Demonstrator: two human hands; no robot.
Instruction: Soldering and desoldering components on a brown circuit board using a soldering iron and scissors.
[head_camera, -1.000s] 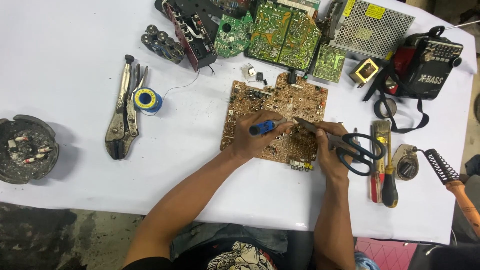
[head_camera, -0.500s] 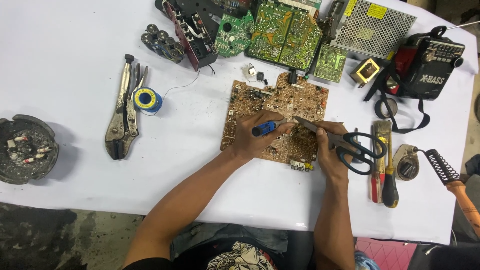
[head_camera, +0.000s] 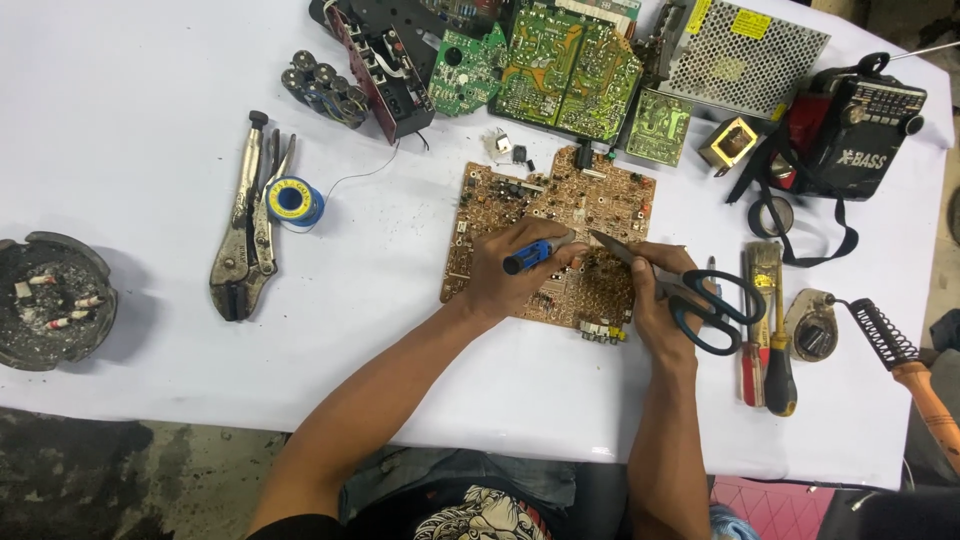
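Hands over brown circuit board (head_camera: 560, 215) at bench centre — left hand (head_camera: 510, 272) wrapped round a blue-handled tool (head_camera: 535, 252), right hand (head_camera: 655, 305) gripping black scissors (head_camera: 690, 295), blades resting on the board. Locking pliers (head_camera: 245, 225) and solder spool (head_camera: 293, 201) left of board; soldering iron (head_camera: 915, 370) at right edge.

matt brown circuit board (head_camera: 560, 235), glossy metal scissors (head_camera: 690, 290) with dark plastic handles, white cloth table cover (head_camera: 130, 130).

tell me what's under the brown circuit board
The brown circuit board lies flat on the white table cover. Only that cover shows around its edges; whatever sits directly beneath the board is hidden.
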